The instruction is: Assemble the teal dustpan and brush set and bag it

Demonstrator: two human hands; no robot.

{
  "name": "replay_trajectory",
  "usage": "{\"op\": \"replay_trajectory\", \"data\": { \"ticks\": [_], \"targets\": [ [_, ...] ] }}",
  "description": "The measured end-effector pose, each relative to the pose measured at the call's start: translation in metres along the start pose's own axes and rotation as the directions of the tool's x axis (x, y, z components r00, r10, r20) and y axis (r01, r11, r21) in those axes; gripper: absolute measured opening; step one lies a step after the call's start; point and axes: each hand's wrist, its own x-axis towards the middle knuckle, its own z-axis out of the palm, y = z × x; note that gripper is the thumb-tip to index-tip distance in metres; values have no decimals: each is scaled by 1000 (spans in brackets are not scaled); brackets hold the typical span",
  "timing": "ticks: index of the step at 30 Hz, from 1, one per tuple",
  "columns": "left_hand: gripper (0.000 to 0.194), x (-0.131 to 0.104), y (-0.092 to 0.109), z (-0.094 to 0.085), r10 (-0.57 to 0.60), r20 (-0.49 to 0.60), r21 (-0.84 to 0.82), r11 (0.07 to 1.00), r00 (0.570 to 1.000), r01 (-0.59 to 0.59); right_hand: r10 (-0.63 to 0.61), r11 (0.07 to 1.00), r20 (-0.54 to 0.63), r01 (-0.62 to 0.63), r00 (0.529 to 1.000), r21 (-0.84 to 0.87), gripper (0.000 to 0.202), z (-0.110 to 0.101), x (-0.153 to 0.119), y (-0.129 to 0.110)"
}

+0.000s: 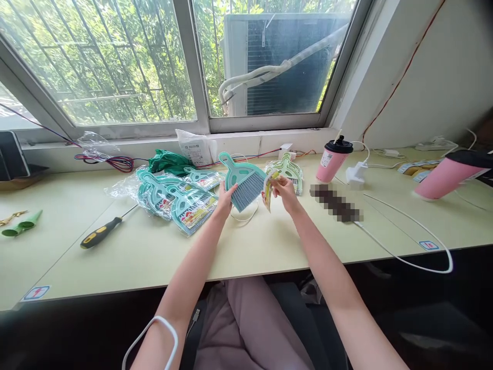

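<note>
- The person's left hand [226,198] is grasping the teal dustpan [230,177] by its lower left side, thumb lying on the front.
- The dustpan is hanging tilted above the table [265,246], near the middle, its handle pointing up and to the left; a brush [248,191] with grey-blue bristles is sitting against it.
- The right hand [284,192] is pinching a printed card [267,191] just beside the bristles; I can't tell from here whether card and brush are touching.
- A green set [297,172] is lying right behind that hand.
- Over to the left, wrapped teal sets [152,190] are lying heaped, a green bag [171,162] resting behind them.
- A screwdriver [100,234] is lying left of the heap.
- Towards the right, a pink cup [330,164] is standing near the wall, and a white cable [416,205] is looping over the table's edge.
</note>
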Motion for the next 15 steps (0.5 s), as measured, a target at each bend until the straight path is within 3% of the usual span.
{"op": "replay_trajectory", "data": {
  "ticks": [4,8,11,15],
  "targets": [
    [64,-8,-2,11,-19,67,-11,1000,998,20,-54,953,-88,25,995,-303,48,19,-8,4],
    [68,-13,0,17,-25,113,-37,999,993,30,-192,757,-173,34,966,-652,49,21,-12,5],
    [74,-14,1,18,6,158,-17,1000,987,-3,-235,688,-227,-4,945,-726,53,19,-13,3],
    [77,-10,-5,15,80,206,22,996,975,-86,-210,689,-251,-39,945,-724,57,17,-12,3]
  ]
}}
